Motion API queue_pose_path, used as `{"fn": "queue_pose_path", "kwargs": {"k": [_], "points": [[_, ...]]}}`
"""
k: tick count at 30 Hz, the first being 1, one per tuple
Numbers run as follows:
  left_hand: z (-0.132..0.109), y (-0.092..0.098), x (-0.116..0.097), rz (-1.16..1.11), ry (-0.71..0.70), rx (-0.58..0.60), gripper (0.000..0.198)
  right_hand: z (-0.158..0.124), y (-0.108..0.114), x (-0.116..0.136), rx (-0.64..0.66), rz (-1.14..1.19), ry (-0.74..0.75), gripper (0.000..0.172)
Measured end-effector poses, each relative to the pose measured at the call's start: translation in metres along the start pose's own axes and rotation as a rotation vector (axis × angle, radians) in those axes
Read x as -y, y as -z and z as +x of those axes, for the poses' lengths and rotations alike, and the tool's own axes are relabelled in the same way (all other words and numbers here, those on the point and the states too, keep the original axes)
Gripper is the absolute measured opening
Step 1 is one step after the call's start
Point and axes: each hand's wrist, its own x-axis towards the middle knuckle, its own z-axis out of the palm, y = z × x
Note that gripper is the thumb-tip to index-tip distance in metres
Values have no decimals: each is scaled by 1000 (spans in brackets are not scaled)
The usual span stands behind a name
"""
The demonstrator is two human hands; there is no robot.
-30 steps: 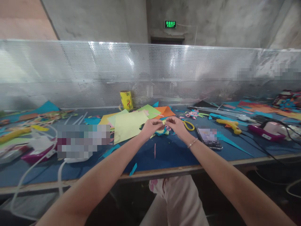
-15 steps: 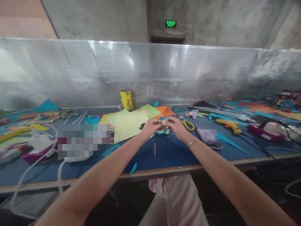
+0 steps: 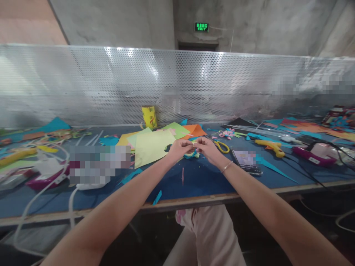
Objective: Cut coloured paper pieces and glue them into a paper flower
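Note:
My left hand (image 3: 181, 147) and my right hand (image 3: 206, 148) meet above the middle of the table, fingertips pinched together. Between them is a small pale yellow paper strip (image 3: 195, 143), mostly hidden by the fingers. Just beneath the fingertips lie curled blue and pale green paper strips (image 3: 190, 155). A pale yellow sheet (image 3: 152, 147) spreads to the left of my left hand, over other coloured sheets. To the right of my right hand lie scissors with yellow handles (image 3: 227, 149) and a phone (image 3: 251, 168) with its screen lit.
A yellow glue gun (image 3: 273, 147) with a black cord lies right of the phone. Blue paper scraps (image 3: 157, 197) are near the front edge. A yellow packet (image 3: 149, 116) stands before the perforated metal screen (image 3: 116, 81). White cables (image 3: 20, 229) hang at left.
The hands stay in almost the same place. Only the fingertips and the strip between them have shifted slightly.

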Motion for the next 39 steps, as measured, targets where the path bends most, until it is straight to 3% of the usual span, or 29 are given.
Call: {"fn": "queue_pose_path", "kwargs": {"k": [3, 9, 16, 21, 25, 30, 35, 39], "points": [[3, 2, 4, -8, -14, -28, 14, -1, 0, 1, -8, 50, -55, 25], [13, 2, 19, -23, 3, -211, 23, -1, -4, 1, -34, 169, -96, 27], [15, -6, 26, 20, -65, -252, 26, 0, -3, 3, -60, 255, -100, 25], [16, -6, 26, 85, -185, -186, 25, 2, -1, 1, -41, 285, -103, 24], [17, 0, 23, 332, -245, -183, 31, 3, 2, 0, -117, 314, -110, 25], [19, 23, 21, 750, -274, -160, 26, 5, 5, -6, -174, 258, -97, 24], [23, 42, 27, 1058, -50, -34, 39, 6, 8, -8, -190, 286, -94, 23], [28, 46, 34, 1114, 38, 25, 43, 7, 10, -9, -174, 266, -104, 21]]}}
